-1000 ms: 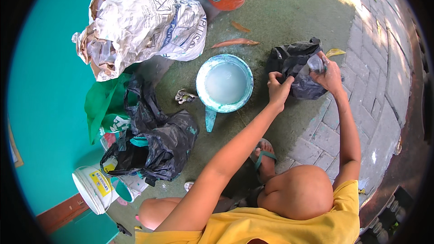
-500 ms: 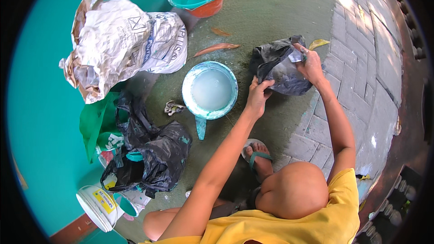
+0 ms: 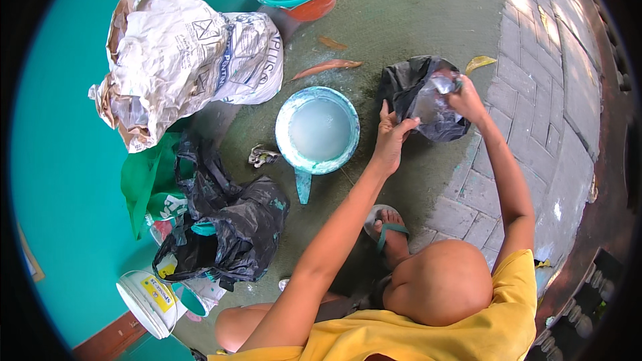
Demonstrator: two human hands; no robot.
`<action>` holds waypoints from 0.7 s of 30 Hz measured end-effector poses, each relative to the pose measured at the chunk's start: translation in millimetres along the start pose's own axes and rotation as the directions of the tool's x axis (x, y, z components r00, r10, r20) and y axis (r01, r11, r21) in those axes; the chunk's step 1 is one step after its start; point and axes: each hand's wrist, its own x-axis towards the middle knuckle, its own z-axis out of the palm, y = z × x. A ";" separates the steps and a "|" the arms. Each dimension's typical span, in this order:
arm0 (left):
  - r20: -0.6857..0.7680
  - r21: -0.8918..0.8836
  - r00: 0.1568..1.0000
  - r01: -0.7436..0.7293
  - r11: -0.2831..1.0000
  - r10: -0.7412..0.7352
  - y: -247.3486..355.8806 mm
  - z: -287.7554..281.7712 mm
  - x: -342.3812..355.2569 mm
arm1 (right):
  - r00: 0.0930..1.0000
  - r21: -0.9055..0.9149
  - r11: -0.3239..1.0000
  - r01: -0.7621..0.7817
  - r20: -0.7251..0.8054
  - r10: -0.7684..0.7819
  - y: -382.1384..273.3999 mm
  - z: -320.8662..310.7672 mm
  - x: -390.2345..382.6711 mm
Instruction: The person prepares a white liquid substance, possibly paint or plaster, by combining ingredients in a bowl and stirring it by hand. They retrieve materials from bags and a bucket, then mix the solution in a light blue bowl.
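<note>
A black plastic bag (image 3: 406, 83) sits on the ground ahead and to the right, its mouth spread wide with greyish, dusty-looking material inside. My left hand (image 3: 391, 142) grips the near left edge of this bag between thumb and fingers. At the bag's opening, my right hand (image 3: 466, 101) is closed around a small tool with a shiny, pale blade (image 3: 443, 84); blur hides its exact kind. Left of the bag stands a round, paint-smeared dipper (image 3: 303, 186) with milky liquid in it, its handle toward me. Neither hand touches the dipper.
A crumpled white paper sack (image 3: 177, 50) leans by the teal wall (image 3: 60, 160). Behind is a green-and-orange basin (image 3: 314, 8). Another black bag (image 3: 251, 227), a green bag (image 3: 150, 177) and a white bucket (image 3: 144, 304) sit left. Grey pavers (image 3: 528, 107) border the right.
My right hand has shifted slightly, turning the tool so its blade now shows shiny above the bag's contents. The left hand keeps hold of the bag's edge. The whole view has shifted a little.
</note>
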 end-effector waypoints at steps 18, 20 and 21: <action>0.086 0.513 0.987 -0.159 0.843 0.133 1.3 -11.3 -28.8 | 0.925 0.457 0.826 -0.329 -0.020 0.380 -39.0 -25.2 -19.8; 0.015 0.237 0.997 0.068 0.969 -0.073 1.5 -18.1 -52.7 | 0.898 0.461 0.826 -0.324 -0.125 0.422 -45.0 -32.9 -27.0; 0.002 0.087 0.983 0.183 0.979 -0.184 1.2 -22.0 -65.2 | 0.905 0.461 0.826 -0.323 -0.104 0.411 -26.6 -40.0 -24.8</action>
